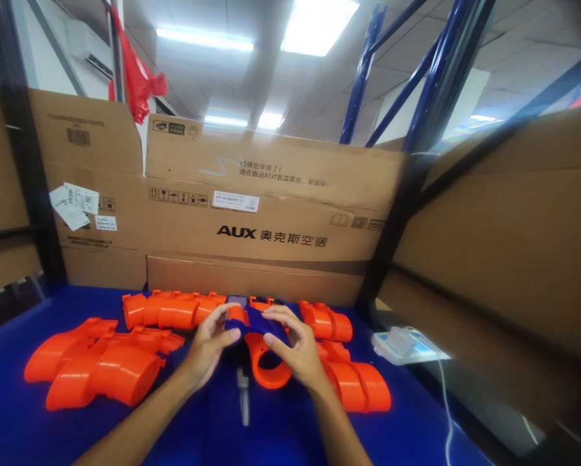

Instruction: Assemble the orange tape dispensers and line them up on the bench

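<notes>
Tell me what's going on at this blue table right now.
A person's left hand and right hand together hold an orange and blue plastic piece over the blue table. More orange plastic parts lie in piles on both sides, with cardboard boxes stacked behind.

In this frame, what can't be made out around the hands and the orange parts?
- Head view: the blue piece between left hand and right hand; fingers cover most of it.
- Small grey object on the blue table: blurred.
- White device: too small to identify.
- Box labels: illegible.
</notes>
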Action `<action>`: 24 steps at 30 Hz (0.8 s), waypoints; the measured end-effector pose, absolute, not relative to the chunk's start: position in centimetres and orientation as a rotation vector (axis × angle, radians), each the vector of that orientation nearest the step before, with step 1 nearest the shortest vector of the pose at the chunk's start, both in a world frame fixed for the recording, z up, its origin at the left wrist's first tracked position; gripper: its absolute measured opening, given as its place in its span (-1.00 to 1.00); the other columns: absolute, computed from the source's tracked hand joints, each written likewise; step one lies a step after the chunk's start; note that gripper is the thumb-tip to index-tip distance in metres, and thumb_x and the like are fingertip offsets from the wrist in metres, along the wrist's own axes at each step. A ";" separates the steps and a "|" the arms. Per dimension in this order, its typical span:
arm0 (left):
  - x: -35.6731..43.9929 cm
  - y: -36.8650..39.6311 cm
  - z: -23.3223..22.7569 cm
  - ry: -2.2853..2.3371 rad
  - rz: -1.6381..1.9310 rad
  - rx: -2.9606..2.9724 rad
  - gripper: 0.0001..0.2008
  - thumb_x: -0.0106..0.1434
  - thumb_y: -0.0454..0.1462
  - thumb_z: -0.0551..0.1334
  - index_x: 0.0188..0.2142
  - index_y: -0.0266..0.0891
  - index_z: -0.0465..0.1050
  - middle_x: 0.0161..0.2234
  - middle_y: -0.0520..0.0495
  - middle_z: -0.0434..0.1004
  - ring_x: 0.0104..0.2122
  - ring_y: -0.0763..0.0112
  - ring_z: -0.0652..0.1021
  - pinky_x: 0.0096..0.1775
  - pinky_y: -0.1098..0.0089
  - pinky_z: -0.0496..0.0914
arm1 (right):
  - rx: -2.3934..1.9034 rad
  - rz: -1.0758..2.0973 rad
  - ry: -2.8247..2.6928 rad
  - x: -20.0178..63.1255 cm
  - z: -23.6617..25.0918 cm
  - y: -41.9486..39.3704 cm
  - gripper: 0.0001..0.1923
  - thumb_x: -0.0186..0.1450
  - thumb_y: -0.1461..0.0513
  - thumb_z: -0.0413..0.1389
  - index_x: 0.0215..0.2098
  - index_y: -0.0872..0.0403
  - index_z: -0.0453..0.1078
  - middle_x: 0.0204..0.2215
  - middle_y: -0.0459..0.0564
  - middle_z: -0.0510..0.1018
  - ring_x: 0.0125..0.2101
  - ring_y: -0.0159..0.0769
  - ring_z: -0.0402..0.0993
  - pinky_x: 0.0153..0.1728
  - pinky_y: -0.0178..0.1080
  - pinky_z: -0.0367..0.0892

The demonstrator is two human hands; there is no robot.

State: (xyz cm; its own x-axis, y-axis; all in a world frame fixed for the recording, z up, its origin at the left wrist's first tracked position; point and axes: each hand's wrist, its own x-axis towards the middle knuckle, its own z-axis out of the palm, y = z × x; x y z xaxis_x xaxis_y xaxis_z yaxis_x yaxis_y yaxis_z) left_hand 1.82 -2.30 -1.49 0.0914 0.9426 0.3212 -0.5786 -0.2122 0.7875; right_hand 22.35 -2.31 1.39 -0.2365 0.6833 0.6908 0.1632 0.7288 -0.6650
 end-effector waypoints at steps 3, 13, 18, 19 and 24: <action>1.8 -2.3 -1.4 0.505 1.500 1.034 -0.49 -0.02 -0.34 0.47 -0.03 -0.15 0.51 -0.02 -0.10 0.56 0.01 0.18 0.50 0.06 0.31 0.33 | -0.684 0.551 -1.781 22.2 1.4 -2.3 -0.70 0.22 0.10 0.27 -0.08 -0.03 0.53 -0.09 0.08 0.55 -0.01 -0.07 0.44 0.07 0.01 0.32; 1.9 -2.2 -1.4 0.479 1.508 1.016 -0.50 -0.04 -0.36 0.48 -0.05 -0.18 0.52 0.00 -0.13 0.56 0.03 0.15 0.51 0.09 0.30 0.32 | -0.732 0.543 -1.777 22.1 1.3 -2.2 -0.70 0.24 0.09 0.25 -0.08 -0.02 0.51 -0.09 0.07 0.55 -0.03 -0.09 0.45 0.07 -0.01 0.32; 1.8 -2.2 -1.3 0.485 1.519 1.035 -0.47 -0.04 -0.35 0.48 -0.03 -0.18 0.51 0.01 -0.14 0.55 0.04 0.12 0.50 0.10 0.27 0.33 | -0.765 0.573 -1.786 22.1 1.1 -2.2 -0.67 0.24 0.08 0.24 -0.05 -0.02 0.48 -0.06 0.06 0.55 -0.01 -0.08 0.45 0.07 -0.03 0.32; 1.8 -2.2 -1.3 0.483 1.521 1.042 -0.46 -0.04 -0.35 0.48 -0.02 -0.18 0.51 0.02 -0.14 0.55 0.05 0.11 0.50 0.11 0.26 0.32 | -0.771 0.589 -1.787 22.1 1.1 -2.2 -0.66 0.25 0.08 0.24 -0.03 -0.02 0.46 -0.06 0.06 0.55 -0.01 -0.08 0.45 0.06 -0.03 0.32; 1.7 -2.5 -1.1 0.448 1.522 1.052 -0.43 -0.05 -0.35 0.49 0.01 -0.15 0.51 0.10 -0.15 0.50 0.15 0.04 0.42 0.18 0.22 0.26 | -0.728 0.694 -1.814 21.7 1.4 -2.9 -0.56 0.29 0.08 0.19 0.11 -0.03 0.36 0.07 0.07 0.50 0.08 -0.06 0.42 0.11 -0.02 0.31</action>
State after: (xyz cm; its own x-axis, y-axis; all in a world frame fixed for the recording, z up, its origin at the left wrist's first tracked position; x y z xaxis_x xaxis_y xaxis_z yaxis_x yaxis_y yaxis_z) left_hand 1.73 -2.47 -1.05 0.0788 0.9282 0.3636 -0.5827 -0.2530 0.7723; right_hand 21.73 -2.86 1.40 -0.2997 0.7481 0.5921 0.1616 0.6515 -0.7413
